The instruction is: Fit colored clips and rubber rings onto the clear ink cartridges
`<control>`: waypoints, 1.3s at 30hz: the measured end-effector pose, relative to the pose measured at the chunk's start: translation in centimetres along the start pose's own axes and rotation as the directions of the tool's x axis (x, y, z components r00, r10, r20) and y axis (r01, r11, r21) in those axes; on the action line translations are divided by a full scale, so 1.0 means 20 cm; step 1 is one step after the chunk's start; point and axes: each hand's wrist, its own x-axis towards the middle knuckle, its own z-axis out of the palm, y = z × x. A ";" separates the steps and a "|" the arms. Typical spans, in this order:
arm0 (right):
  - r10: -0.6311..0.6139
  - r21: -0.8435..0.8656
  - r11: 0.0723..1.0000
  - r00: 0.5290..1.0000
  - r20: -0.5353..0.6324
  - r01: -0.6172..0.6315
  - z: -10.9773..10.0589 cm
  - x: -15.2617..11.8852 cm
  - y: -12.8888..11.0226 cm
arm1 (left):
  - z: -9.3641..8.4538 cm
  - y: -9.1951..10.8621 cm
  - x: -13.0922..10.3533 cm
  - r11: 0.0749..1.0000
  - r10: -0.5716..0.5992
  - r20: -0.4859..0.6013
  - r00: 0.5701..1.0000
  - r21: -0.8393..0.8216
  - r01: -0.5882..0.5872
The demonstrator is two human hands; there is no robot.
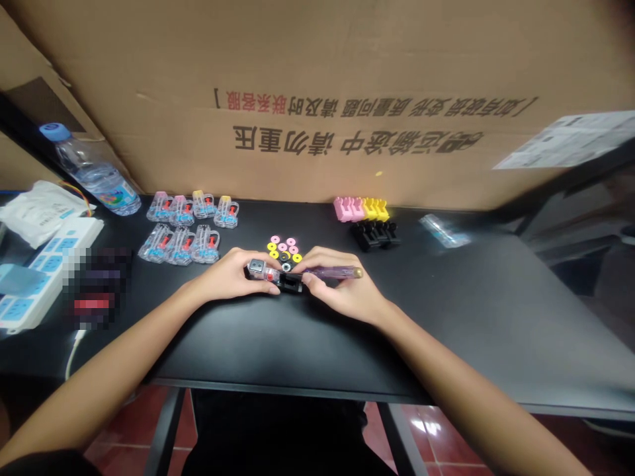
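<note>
My left hand [229, 274] is closed around a small clear plastic assembly [270, 274] with a red part inside and a black end piece [290, 283]. My right hand [348, 285] grips a screwdriver [337, 272] by its purple translucent handle. Its shaft points left toward the black end, and the tip is hidden by fingers and the part. Just beyond the hands lie several pink rings [282, 247] and yellow rings [297, 258]. A black round piece [286, 267] sits close to my right fingertips.
Several clear assemblies [182, 246] stand in two rows at the back left. Pink clips [348, 209], yellow clips [376, 209] and black clips [373, 236] are at the back right, near a clear packet [444, 231]. A bottle [106, 178] and power strip [47, 277] are left; cardboard [317, 53] walls the back.
</note>
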 end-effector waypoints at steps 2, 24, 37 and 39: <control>0.007 0.002 1.000 1.000 0.007 -0.007 0.00 0.00 0.00 | 0.00 0.00 0.00 1.000 0.001 -0.004 1.000 0.000 -0.001; 0.262 0.228 0.937 0.964 0.049 -0.266 0.04 0.01 -0.03 | -0.01 -0.02 0.01 0.997 0.040 -0.061 0.997 0.067 -0.036; 0.189 0.142 0.971 0.981 0.047 -0.194 0.03 0.01 -0.02 | -0.01 -0.02 0.00 0.993 0.062 -0.054 0.997 0.107 -0.056; 0.168 0.105 0.980 0.985 0.032 -0.171 0.04 0.01 -0.02 | -0.01 -0.02 0.00 0.991 0.066 -0.061 0.996 0.121 -0.058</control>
